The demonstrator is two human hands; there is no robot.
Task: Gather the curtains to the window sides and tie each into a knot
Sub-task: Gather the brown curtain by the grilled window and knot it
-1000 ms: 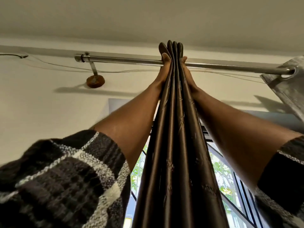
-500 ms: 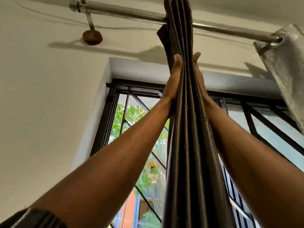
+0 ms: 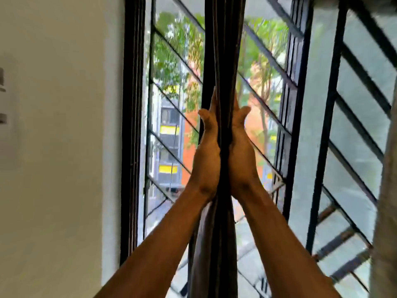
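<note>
Head view: dark curtain (image 3: 223, 50) is bunched into 1 tight column, clamped between my left hand (image 3: 207, 151) and right hand (image 3: 241, 151). Both palms are flat with fingers straight, pressing rather than grasping. The column runs above and below the press, in front of the window grille (image 3: 327, 125). No knot visible. The pale 2nd curtain (image 3: 388, 211) is far right, state unclear. My read: 1 gathered, both knots left.

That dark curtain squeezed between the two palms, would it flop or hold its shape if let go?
Probably floppy: the dark curtain hangs in narrow folds and squeezes thin between the left hand and right hand. Its folds show a sheen, so it may slip through flat palms.
</note>
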